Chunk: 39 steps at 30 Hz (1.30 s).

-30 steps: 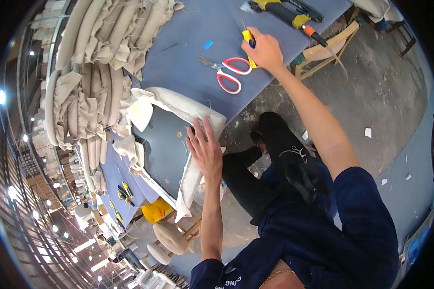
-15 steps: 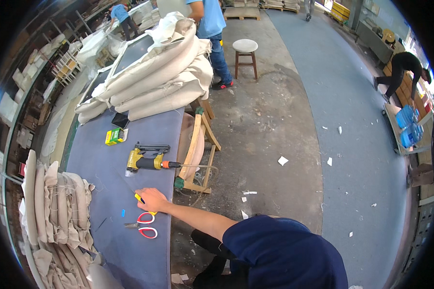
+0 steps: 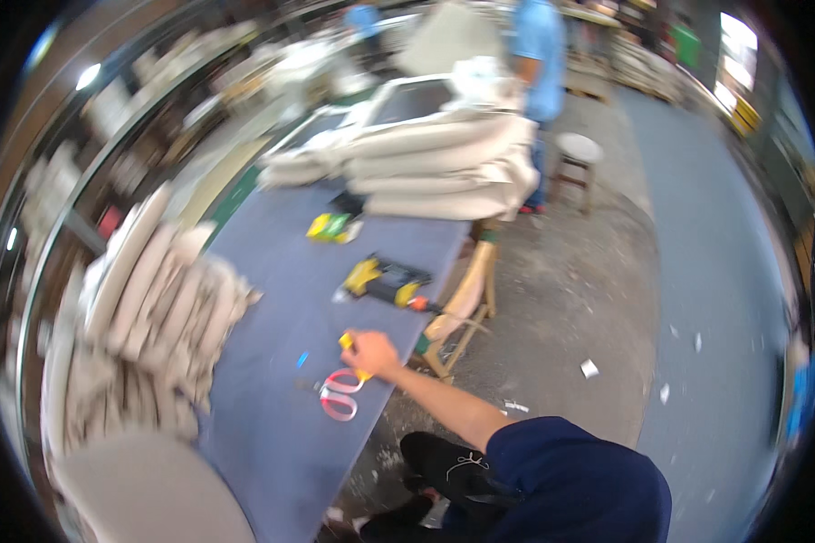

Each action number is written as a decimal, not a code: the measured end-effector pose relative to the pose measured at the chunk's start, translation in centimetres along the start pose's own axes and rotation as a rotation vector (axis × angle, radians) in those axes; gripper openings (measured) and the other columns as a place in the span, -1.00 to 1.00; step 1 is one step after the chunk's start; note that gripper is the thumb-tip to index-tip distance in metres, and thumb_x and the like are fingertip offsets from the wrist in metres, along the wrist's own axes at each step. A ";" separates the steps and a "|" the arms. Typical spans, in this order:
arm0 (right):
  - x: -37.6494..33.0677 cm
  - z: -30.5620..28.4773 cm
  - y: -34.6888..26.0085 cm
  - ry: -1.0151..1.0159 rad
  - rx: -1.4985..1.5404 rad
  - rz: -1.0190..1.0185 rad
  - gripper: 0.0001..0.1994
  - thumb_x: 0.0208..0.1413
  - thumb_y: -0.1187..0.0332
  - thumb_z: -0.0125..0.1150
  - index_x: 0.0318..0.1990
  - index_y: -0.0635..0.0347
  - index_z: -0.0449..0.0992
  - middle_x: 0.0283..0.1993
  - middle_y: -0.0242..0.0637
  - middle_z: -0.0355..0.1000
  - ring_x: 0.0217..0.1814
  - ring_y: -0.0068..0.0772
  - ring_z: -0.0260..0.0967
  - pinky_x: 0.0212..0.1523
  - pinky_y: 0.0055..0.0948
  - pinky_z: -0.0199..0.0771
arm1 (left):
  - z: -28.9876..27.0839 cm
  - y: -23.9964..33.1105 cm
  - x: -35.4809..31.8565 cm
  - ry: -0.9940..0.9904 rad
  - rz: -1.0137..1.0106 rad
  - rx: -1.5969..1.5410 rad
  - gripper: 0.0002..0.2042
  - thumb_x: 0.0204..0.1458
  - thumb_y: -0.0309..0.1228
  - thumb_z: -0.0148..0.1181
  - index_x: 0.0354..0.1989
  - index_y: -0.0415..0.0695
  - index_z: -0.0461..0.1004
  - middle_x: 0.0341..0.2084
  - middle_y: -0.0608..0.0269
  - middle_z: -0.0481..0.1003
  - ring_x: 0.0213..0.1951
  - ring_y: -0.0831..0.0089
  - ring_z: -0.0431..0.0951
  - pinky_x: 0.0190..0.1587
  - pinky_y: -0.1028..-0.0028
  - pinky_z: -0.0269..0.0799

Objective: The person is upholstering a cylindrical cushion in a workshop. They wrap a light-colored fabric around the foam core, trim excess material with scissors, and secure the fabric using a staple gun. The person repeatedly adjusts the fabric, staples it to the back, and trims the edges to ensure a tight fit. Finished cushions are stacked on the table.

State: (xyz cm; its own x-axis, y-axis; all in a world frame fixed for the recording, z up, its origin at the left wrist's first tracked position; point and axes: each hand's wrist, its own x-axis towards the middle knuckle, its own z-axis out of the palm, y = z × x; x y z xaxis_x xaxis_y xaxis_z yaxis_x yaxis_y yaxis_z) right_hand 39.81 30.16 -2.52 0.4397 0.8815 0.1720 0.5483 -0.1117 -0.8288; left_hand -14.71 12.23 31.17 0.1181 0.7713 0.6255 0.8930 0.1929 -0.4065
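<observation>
On the worktop (image 3: pixel 272 443), near its right edge, the right hand (image 3: pixel 371 354) is curled around a yellow tool (image 3: pixel 345 341) beside red-handled scissors (image 3: pixel 327 393); the grip looks made, the tool seemingly not yet raised. The left hand is out of view, its state untold.

No text, label, number or sign can be read here. The green-and-yellow box (image 3: pixel 330 228) has patches of colour, but any print on it is too blurred. On the yellow-and-black gun (image 3: pixel 386 283) and on the small blue strip (image 3: pixel 302 359), it is also not possible to distinguish letters.
</observation>
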 end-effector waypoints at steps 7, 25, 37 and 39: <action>-1.2 0.3 0.7 0.070 -0.096 -0.080 -0.70 0.12 0.22 0.30 -0.08 0.19 0.53 -0.37 -0.03 0.56 -0.29 0.10 0.56 -0.25 -0.02 0.51 | 6.3 -1.8 0.6 0.094 -0.561 -0.442 -0.26 0.17 -0.10 0.30 0.46 -0.15 0.18 0.25 -0.18 0.41 0.21 -0.05 0.48 0.24 0.14 0.38; 1.9 1.1 6.4 0.072 -0.019 -0.259 -0.59 0.29 0.33 0.11 0.18 0.44 0.46 0.04 0.09 0.56 0.05 0.04 0.53 0.09 -0.16 0.44 | 8.5 -13.4 4.1 -0.291 0.786 -0.332 -0.28 -0.11 -0.22 0.39 0.30 -0.12 0.32 0.33 0.04 0.35 0.38 0.06 0.31 0.45 0.06 0.17; 2.3 0.6 8.6 0.044 -0.120 -0.299 -0.55 0.36 0.27 0.05 0.24 0.46 0.40 0.13 0.06 0.51 0.10 -0.02 0.47 0.13 -0.22 0.40 | 14.0 4.7 5.0 0.087 0.098 -0.614 -0.24 -0.24 -0.36 0.45 0.26 -0.16 0.32 0.14 0.01 0.51 0.13 0.10 0.57 0.08 0.15 0.57; 3.9 0.2 10.7 0.091 0.020 -0.338 -0.56 0.37 0.25 0.05 0.24 0.43 0.41 0.06 -0.01 0.53 -0.06 -0.13 0.52 -0.02 -0.27 0.49 | 13.9 4.7 8.8 0.120 0.061 -0.721 -0.27 -0.25 -0.36 0.45 0.23 -0.16 0.36 0.04 0.00 0.56 0.04 0.08 0.61 -0.01 0.14 0.58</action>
State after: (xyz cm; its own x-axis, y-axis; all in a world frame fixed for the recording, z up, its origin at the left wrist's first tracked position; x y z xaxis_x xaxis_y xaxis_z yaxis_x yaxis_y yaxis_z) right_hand 47.23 32.49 -10.83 0.2981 0.8224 0.4845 0.6600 0.1891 -0.7270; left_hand -15.53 28.31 25.53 0.1866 0.6882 0.7011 0.9423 -0.3274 0.0705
